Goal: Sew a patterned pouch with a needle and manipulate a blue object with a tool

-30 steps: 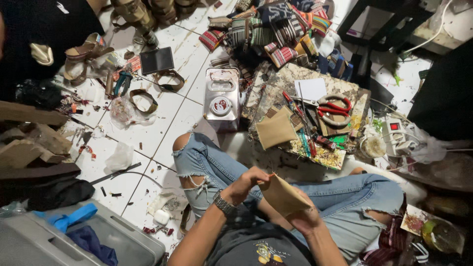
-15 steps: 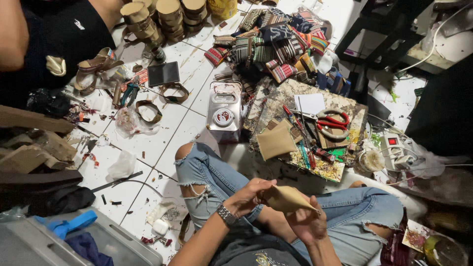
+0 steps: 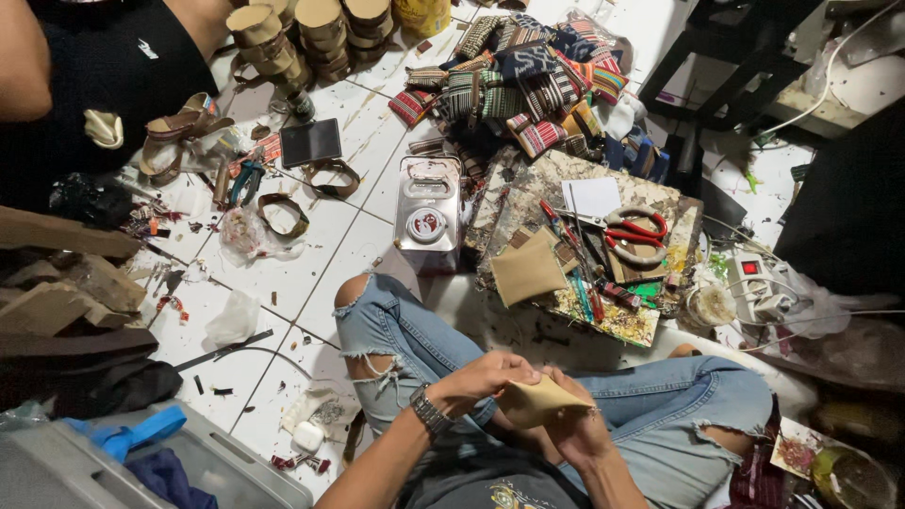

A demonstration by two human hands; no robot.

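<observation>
Both hands, left hand and right hand, have drawn nearer, pinching a tan leather piece, seemingly soft and light, by its edges.

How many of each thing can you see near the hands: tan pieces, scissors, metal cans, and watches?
Tan pieces: 2, one held by both the left hand and right hand, one on the work board
Red-handled scissors: 1
Metal can: 1
Wristwatch: 1
Total: 5
</observation>
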